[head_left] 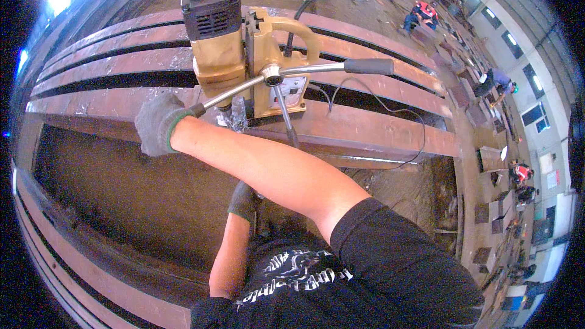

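Note:
A yellow and black magnetic drill (220, 56) stands upright on a rusty steel beam (341, 127). Three spokes fan out from its hub, and the feed handle (234, 92) on the left ends in my right hand (159, 124). That hand, in a grey glove with a green cuff, is closed round the grip, my right arm reaching across to the left. Metal shavings (234, 119) lie under the drill's chuck. Lower down, close to my body, my gloved left hand (244, 201) is closed beside a dark, slim thing that is mostly hidden.
Several parallel steel beams (103, 76) run crosswise, with dark gaps between them. A thin cable (420, 128) loops from the drill over the beams at the right. More beams (91, 280) lie at the lower left. Several people (421, 15) are farther off among steel pieces.

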### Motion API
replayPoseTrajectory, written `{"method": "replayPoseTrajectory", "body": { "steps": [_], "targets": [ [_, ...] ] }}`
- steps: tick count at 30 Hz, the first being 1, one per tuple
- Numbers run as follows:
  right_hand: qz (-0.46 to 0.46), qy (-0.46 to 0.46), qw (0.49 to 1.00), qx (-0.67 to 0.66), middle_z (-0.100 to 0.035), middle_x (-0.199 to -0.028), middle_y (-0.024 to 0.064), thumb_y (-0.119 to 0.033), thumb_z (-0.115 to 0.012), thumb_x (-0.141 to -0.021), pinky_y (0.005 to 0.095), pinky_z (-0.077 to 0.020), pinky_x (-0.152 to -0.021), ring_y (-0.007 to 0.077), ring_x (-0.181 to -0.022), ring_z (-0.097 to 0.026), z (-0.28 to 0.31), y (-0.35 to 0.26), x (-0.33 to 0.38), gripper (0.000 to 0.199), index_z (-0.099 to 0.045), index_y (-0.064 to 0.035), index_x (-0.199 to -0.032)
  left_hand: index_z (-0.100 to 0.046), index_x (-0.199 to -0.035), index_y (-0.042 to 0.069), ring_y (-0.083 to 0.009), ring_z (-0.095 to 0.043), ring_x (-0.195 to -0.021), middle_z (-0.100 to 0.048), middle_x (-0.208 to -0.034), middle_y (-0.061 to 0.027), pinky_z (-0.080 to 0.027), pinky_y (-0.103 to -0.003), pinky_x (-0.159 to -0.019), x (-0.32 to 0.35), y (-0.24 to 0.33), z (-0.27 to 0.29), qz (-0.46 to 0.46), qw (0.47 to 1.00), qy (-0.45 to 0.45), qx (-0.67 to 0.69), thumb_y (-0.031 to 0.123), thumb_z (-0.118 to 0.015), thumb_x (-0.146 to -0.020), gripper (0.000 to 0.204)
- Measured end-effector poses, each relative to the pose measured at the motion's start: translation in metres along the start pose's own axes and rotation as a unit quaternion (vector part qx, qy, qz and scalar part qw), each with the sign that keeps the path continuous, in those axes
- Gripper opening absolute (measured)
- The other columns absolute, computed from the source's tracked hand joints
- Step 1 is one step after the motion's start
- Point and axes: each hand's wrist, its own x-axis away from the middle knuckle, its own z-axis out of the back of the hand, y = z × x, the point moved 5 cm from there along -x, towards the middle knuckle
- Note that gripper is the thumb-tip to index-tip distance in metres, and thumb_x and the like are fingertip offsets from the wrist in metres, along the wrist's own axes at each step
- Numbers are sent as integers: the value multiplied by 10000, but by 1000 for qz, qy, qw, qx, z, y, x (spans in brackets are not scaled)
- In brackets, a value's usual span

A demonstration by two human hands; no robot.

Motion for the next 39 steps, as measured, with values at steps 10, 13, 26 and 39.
{"method": "replayPoseTrajectory", "body": {
  "steps": [10, 13, 26, 39],
  "targets": [
    [14, 15, 999, -35, -776, -921, 164, -379, -660, -785, 548, -573, -699, 348, -867, -752, -8, 0, -5, 350, -819, -99, -924, -471, -1506, 20, -212, -554, -1300, -564, -1467, -112, -461, -339, -1087, 7, 13, -5, 6, 1000, 12, 4, 340, -507, -1098, 519],
    [14, 15, 1000, -22, -774, -929, 179, -376, -648, -790, 541, -581, -717, 353, -883, -754, -5, 2, -2, 352, -818, -95, -917, -465, -1509, 22, -211, -549, -1304, -561, -1466, -119, -457, -332, -1090, 10, 18, -19, 16, 1000, 7, 25, 345, -511, -1097, 526],
    [3, -3, 1000, -23, -757, -1055, 209, -478, -651, -848, 490, -597, -853, 367, -994, -742, 10, 2, 11, 495, -785, -48, -1053, -466, -1481, 25, -200, -626, -1172, -646, -1324, -96, -519, -326, -996, 57, 57, -94, 26, 999, 37, -2, 332, -628, -1040, 562],
    [53, 34, 998, -30, -752, -1023, 216, -498, -584, -902, 499, -556, -927, 400, -981, -725, -9, 1, 1, 490, -770, -84, -1088, -486, -1428, 104, -226, -668, -901, -673, -1121, -85, -584, -402, -749, 61, 61, -99, 34, 997, -19, 64, 352, -744, -940, 605]
  ]
}}
